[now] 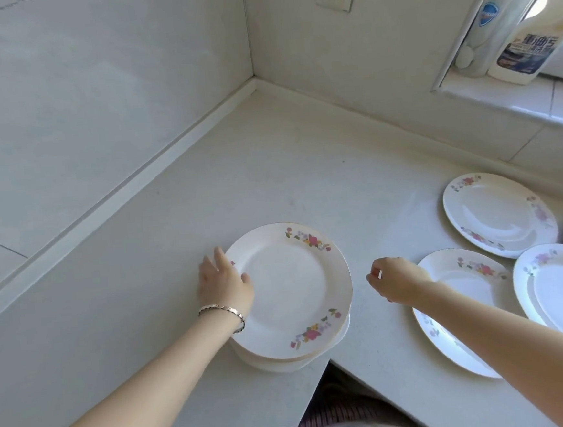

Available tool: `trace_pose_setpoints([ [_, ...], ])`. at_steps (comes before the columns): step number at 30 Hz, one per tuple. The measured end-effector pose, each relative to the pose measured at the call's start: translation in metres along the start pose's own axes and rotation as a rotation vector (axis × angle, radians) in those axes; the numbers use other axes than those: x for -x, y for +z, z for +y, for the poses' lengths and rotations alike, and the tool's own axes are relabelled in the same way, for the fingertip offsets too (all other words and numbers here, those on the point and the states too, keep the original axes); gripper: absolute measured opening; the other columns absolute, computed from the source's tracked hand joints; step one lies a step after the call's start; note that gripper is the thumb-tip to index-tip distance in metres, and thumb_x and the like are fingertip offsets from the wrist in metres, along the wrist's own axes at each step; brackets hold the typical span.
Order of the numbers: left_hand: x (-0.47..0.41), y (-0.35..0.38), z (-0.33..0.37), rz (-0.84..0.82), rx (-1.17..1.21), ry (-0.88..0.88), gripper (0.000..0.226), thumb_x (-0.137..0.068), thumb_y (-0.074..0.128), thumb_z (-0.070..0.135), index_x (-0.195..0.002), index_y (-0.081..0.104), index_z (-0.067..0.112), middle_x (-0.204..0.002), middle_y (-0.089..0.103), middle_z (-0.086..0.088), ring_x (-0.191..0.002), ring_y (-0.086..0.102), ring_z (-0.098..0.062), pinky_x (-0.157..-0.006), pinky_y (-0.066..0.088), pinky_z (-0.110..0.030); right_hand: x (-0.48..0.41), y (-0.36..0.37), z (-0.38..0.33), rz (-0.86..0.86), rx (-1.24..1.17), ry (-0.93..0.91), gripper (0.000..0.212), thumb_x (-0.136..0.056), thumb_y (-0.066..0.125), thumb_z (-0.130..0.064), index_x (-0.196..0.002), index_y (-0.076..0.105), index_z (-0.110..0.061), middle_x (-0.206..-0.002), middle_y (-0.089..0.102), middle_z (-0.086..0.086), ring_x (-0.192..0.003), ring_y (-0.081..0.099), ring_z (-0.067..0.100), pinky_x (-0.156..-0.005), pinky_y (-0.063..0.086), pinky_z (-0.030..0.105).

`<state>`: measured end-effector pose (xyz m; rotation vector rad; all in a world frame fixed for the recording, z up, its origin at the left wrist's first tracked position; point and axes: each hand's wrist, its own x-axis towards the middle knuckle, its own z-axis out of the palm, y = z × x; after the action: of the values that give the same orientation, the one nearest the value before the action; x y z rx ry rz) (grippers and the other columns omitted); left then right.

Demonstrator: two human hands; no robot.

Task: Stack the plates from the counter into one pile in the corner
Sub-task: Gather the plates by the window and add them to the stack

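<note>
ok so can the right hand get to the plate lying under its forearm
Probably yes. The right hand hovers empty at the left edge of that plate. Nothing lies on the plate, and only the person's own forearm crosses above it.
</note>
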<state>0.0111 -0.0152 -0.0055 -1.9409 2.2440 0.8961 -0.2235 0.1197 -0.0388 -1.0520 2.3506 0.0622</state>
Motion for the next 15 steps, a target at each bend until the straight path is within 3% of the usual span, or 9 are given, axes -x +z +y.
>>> trace_pose_setpoints([
  [2,-0.002,-0.004,0.024,0.121,-0.057,0.256,0.055,-0.091,0.046,0.011,-0.143,0.029,0.004,-0.152,0.02,-0.02,-0.141,0.019,-0.035,-0.115,0.024,-0.041,0.002,-0.002,0.005,0.025,-0.03,0.034,0.019,-0.09,0.039,-0.026,-0.085,0.056,-0.017,-0.093,0.071,0.004,-0.087,0.069,0.025,-0.062,0.043,0.024],
  [5,-0.001,0.002,0.07,0.074,-0.022,0.564,0.036,-0.088,0.046,0.004,-0.123,0.055,0.004,-0.137,0.042,-0.015,-0.126,0.041,-0.033,-0.104,0.039,-0.037,0.01,-0.009,0.02,0.049,-0.094,0.081,0.017,-0.09,0.041,-0.026,-0.079,0.053,-0.019,-0.089,0.07,0.005,-0.086,0.068,0.027,-0.072,0.05,0.028],
  [9,0.011,0.034,0.136,-0.239,-0.14,0.628,0.029,-0.092,0.039,0.013,-0.112,0.059,0.016,-0.116,0.064,-0.006,-0.107,0.059,-0.026,-0.088,0.046,-0.03,0.025,-0.024,0.063,0.07,-0.189,0.159,0.02,-0.09,0.042,-0.027,-0.073,0.051,-0.021,-0.081,0.065,0.002,-0.087,0.068,0.026,-0.065,0.046,0.026],
  [12,0.023,0.066,0.18,-0.355,-0.254,0.663,0.027,-0.091,0.04,0.015,-0.107,0.061,0.017,-0.112,0.067,-0.007,-0.105,0.061,-0.028,-0.089,0.048,-0.032,0.04,-0.035,0.114,0.135,-0.223,0.238,0.02,-0.09,0.042,-0.027,-0.077,0.054,-0.016,-0.084,0.07,0.008,-0.086,0.067,0.026,-0.061,0.045,0.024],
  [15,0.037,0.1,0.218,-0.447,-0.279,0.675,0.019,-0.089,0.042,0.013,-0.083,0.057,0.022,-0.1,0.066,-0.009,-0.093,0.061,-0.027,-0.085,0.049,-0.032,0.054,-0.044,0.171,0.196,-0.256,0.342,0.024,-0.091,0.043,-0.025,-0.085,0.06,-0.01,-0.093,0.069,0.011,-0.079,0.059,0.026,-0.066,0.043,0.028],
])
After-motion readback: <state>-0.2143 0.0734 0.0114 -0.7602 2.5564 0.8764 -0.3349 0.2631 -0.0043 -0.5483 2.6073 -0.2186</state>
